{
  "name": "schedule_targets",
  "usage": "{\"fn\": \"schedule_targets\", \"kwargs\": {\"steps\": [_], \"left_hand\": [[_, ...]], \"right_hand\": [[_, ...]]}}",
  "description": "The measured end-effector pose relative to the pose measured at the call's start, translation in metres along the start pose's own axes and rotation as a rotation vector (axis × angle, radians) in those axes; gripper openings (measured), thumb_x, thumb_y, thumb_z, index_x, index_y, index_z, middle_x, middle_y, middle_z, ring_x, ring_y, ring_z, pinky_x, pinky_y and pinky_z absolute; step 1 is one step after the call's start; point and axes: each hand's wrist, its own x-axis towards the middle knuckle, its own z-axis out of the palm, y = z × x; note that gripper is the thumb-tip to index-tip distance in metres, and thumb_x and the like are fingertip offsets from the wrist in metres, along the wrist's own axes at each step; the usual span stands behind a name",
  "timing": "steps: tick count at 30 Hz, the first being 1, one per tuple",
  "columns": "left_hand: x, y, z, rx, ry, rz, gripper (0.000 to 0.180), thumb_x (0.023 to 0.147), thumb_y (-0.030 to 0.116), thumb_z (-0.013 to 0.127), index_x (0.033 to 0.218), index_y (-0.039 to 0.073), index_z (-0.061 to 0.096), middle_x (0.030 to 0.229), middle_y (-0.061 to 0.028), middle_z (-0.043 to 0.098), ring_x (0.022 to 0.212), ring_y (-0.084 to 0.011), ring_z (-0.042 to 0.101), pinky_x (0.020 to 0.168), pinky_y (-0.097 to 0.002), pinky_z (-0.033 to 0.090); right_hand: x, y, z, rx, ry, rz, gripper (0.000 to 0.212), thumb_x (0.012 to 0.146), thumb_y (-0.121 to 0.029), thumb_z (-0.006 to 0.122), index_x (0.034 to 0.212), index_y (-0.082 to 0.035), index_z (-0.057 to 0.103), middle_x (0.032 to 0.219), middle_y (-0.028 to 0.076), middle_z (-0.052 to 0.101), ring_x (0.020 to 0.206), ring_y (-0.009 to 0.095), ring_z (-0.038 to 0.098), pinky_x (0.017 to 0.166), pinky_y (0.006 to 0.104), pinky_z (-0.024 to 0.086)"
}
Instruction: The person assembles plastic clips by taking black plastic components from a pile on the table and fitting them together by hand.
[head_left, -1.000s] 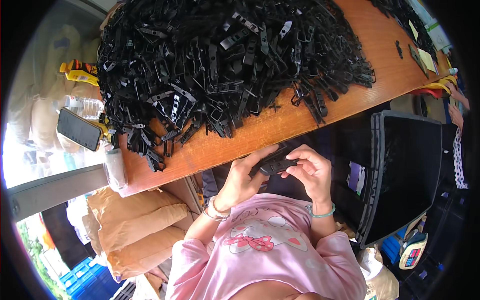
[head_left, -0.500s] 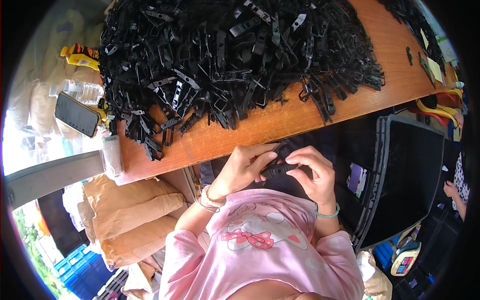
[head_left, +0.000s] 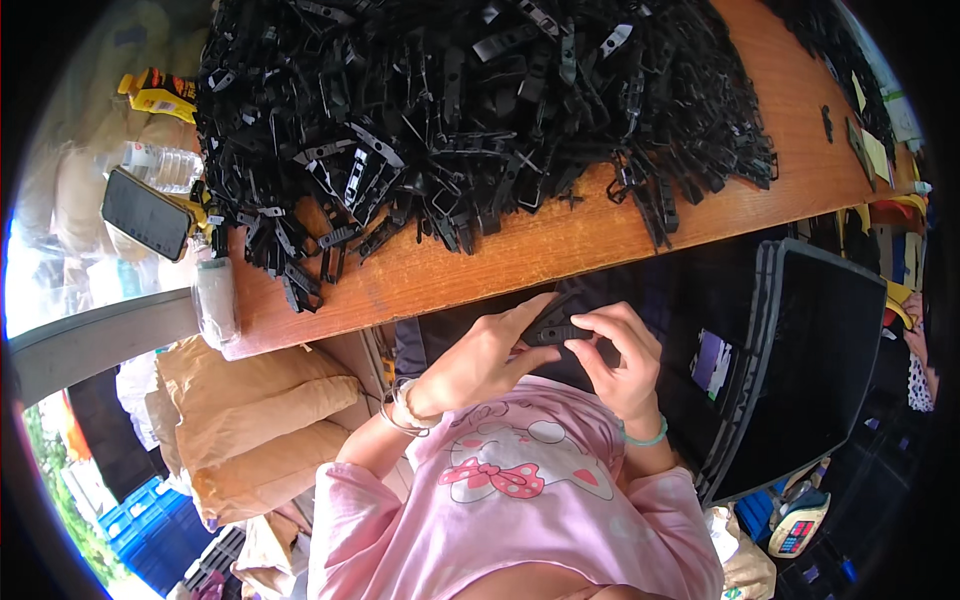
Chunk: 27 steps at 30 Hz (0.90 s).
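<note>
Close in front of my body, just off the table's near edge, a small black plastic part (head_left: 548, 334) sits between my two hands. The fingers and thumb of my left hand (head_left: 490, 345) close around its left end. My right hand (head_left: 622, 358) pinches the right end between thumb and fingertips, with the other fingers curled above. Both grips partly cover the piece, so its exact kind is unclear. Beyond my hands lies a large heap of similar long black plastic parts (head_left: 440, 120) on the wooden table (head_left: 420, 268).
At the left stand a phone (head_left: 146, 214) on a holder, a clear bottle (head_left: 165, 167), a yellow bottle (head_left: 160, 95) and a clear container (head_left: 214, 300). Brown paper sacks (head_left: 255, 430) are below them. A large black bin (head_left: 800, 370) stands at my right, near a scale (head_left: 798, 525).
My left thumb has straightened along the black plastic part, which has turned slightly. The right hand has shifted a little left. The whole view has moved slightly.
</note>
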Motion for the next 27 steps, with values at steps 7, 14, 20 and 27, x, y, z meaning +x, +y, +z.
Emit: {"fn": "schedule_targets", "kwargs": {"steps": [7,14,20,27], "left_hand": [[-0.003,-0.001,-0.004,0.085,0.054,0.124,0.045,0.077,0.003,0.066,0.118,-0.004,0.051,0.094,-0.0223,0.063,0.076,-0.0339,0.064,0.066,-0.0366,0.050],[-0.001,-0.002,0.000,0.077,0.028,0.145,0.037,0.079,0.004,0.067,0.112,-0.004,0.055,0.083,-0.0178,0.064,0.070,-0.0285,0.065,0.061,-0.0327,0.050],[0.008,-0.001,0.005,0.224,-0.021,0.253,0.042,0.079,0.019,0.069,0.109,-0.007,0.054,0.086,-0.0212,0.061,0.071,-0.0364,0.061,0.063,-0.0369,0.050],[0.078,-0.002,0.017,1.069,0.453,0.342,0.030,0.079,0.017,0.066,0.103,0.000,0.059,0.080,-0.0087,0.058,0.058,-0.0195,0.058,0.045,-0.0302,0.046]], "right_hand": [[0.018,-0.005,-0.003,0.054,-0.080,0.051,0.042,0.069,-0.014,0.074,0.107,-0.001,0.061,0.099,0.012,0.055,0.077,0.020,0.057,0.064,0.0295,0.047],[0.005,0.020,0.000,0.101,-0.101,0.036,0.036,0.066,-0.008,0.077,0.099,0.000,0.063,0.084,0.009,0.056,0.064,0.018,0.055,0.058,0.0267,0.046],[-0.002,0.025,-0.006,0.364,-0.068,0.197,0.030,0.070,-0.008,0.075,0.097,0.000,0.065,0.081,0.008,0.057,0.065,0.016,0.055,0.059,0.0243,0.047],[-0.016,0.034,0.009,0.236,-0.144,0.391,0.048,0.073,0.009,0.066,0.119,0.001,0.054,0.119,0.015,0.053,0.079,0.017,0.062,0.065,0.0247,0.053]]}}
